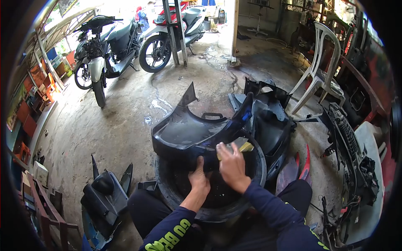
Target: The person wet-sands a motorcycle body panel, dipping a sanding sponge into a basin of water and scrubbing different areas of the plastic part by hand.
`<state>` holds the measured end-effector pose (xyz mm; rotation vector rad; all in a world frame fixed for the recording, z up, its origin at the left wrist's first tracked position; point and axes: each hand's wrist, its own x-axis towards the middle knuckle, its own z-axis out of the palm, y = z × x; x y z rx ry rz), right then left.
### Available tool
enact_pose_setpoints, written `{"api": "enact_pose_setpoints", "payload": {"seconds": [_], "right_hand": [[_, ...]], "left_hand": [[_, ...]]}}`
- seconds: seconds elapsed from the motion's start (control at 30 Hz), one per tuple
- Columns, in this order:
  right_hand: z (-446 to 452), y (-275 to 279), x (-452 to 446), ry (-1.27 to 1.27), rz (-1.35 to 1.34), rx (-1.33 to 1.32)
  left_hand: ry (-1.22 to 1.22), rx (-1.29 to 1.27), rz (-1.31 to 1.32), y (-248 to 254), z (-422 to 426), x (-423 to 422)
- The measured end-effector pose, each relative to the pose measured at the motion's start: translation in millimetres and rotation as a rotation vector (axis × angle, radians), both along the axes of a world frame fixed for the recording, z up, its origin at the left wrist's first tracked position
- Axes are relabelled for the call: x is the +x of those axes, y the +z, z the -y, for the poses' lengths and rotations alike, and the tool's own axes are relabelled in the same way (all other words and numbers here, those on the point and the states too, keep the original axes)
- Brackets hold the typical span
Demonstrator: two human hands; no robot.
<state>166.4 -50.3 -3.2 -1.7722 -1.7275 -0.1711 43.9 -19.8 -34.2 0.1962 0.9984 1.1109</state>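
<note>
A dark motorcycle body panel point(186, 130), wet and streaked with pale residue, is held tilted above a round black tub point(262, 171). My left hand point(199, 180) grips the panel's near lower edge, thumb up on the outside and its other fingers mostly hidden. My right hand point(232, 166) is closed on a yellow-and-grey sponge point(246, 145) at the panel's right side. Liquid inside the tub looks dark. The panel's underside is hidden from me.
More dark panels point(272, 125) lie just right of the tub, with red-tipped pieces point(299, 169) nearer me. Another black panel point(104, 196) rests at left. A white plastic chair point(320, 58) stands at right. Motorbikes point(98, 62) are parked ahead, beside a metal post point(171, 33).
</note>
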Motion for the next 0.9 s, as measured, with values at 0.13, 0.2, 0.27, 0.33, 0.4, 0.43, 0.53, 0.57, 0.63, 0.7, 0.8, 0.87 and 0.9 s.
{"api": "enact_pose_setpoints", "payload": {"seconds": [0.13,0.2,0.27,0.33,0.4,0.43,0.53,0.57,0.63,0.7,0.8,0.87,0.9], "right_hand": [[-18.9,-1.9,19.4,-0.014,-0.030,-0.023],[-7.1,0.3,8.3,0.002,0.004,0.016],[6.6,1.2,0.3,0.056,-0.002,0.011],[-8.5,-3.7,17.8,-0.004,-0.027,-0.016],[-8.8,-4.2,18.2,-0.035,-0.024,-0.030],[0.7,7.9,5.5,0.029,0.001,0.001],[3.2,5.1,7.9,0.004,0.029,0.029],[-6.2,-1.6,19.4,-0.025,0.043,0.028],[-1.5,7.2,10.9,-0.091,-0.015,0.000],[7.5,9.5,3.5,-0.012,0.002,0.015],[-6.1,0.0,20.4,-0.049,0.012,0.032],[9.1,12.1,1.2,0.002,0.035,0.035],[12.1,12.7,-3.4,0.039,0.033,0.042]], "left_hand": [[-0.004,-0.014,-0.003,-0.6,-0.5,0.2],[0.017,-0.058,-0.026,0.1,-1.0,3.7],[-0.033,0.066,0.030,-1.2,3.3,-4.5],[-0.041,0.032,0.012,-0.7,1.6,-2.3],[-0.047,-0.004,-0.002,-4.7,3.0,-0.1],[-0.052,0.030,0.026,-5.8,-1.7,-0.1],[-0.043,0.013,0.014,-1.8,4.2,0.4],[-0.017,-0.017,-0.009,0.9,4.1,2.3],[-0.021,0.023,0.021,-2.8,4.7,0.6],[-0.026,0.060,0.052,-3.8,2.9,0.9],[-0.046,0.050,0.044,-2.1,4.0,-2.2],[-0.005,0.021,-0.004,0.6,2.9,2.9],[0.000,0.019,-0.002,-0.7,1.8,1.8]]}}
